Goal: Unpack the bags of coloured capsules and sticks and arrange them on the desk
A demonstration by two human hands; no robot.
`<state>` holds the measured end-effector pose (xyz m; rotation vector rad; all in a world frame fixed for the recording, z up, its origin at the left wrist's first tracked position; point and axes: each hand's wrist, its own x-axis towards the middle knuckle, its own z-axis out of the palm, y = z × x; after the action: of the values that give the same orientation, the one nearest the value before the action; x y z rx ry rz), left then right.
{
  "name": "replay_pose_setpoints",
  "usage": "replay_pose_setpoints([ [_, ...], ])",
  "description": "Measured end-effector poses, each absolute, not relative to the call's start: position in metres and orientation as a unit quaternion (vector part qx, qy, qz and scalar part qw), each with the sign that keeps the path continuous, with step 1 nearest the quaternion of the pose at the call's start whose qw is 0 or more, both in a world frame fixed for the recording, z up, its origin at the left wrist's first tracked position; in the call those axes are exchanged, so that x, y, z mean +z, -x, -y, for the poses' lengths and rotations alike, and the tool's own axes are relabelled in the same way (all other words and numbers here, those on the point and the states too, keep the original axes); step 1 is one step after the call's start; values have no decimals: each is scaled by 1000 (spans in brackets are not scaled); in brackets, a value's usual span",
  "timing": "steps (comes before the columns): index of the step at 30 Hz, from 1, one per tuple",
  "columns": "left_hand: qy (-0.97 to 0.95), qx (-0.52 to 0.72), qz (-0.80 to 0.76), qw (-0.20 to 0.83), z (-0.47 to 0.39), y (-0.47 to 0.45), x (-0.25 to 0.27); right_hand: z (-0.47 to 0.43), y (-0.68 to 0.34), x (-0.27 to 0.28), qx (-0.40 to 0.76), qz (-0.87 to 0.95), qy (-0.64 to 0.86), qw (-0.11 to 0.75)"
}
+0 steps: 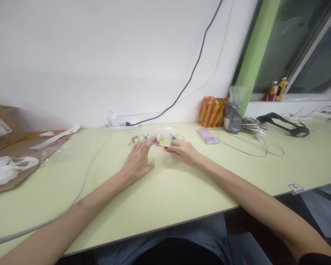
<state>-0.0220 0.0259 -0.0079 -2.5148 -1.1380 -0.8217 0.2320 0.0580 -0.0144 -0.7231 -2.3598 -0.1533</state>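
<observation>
My right hand is closed, its fingertips pinching a small red plastic piece with a thin stem that points left. Over the table, my left hand has its fingers stretched out and its thumb apart. A yellow piece shows between that thumb and forefinger, seemingly on the tabletop. Small coloured plastic pieces lie in loose groups just beyond my hands: one group at the left, one in the middle, partly behind my left fingertips, and one at the right. Their exact shapes are too small to make out.
A phone, a striped bag and a grey pouch are to the right. A power strip sits by the wall. A white cable crosses the left side, near cardboard and white plastic bags.
</observation>
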Motion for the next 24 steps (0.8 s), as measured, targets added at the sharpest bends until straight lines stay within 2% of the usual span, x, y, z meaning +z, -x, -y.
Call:
replay_pose_setpoints([
  [5,857,-292,410,111,-27,22,-9,-45,-240,4,100,735,316,591],
  [8,841,-328,428,50,-22,17,-11,-32,-232,12,208,646,302,669],
  [10,823,-369,431,-3,-17,12,-11,-25,-222,12,278,624,272,677],
  [14,804,-415,424,-44,-7,2,-7,-15,-203,4,354,655,243,622],
  [16,809,-409,419,-48,-5,1,-4,-13,-200,1,353,668,250,605],
  [20,839,-350,412,-56,-14,15,0,-19,-211,3,295,657,285,633],
  [24,828,-278,482,-73,-39,41,-10,-29,-227,5,269,683,302,609],
])
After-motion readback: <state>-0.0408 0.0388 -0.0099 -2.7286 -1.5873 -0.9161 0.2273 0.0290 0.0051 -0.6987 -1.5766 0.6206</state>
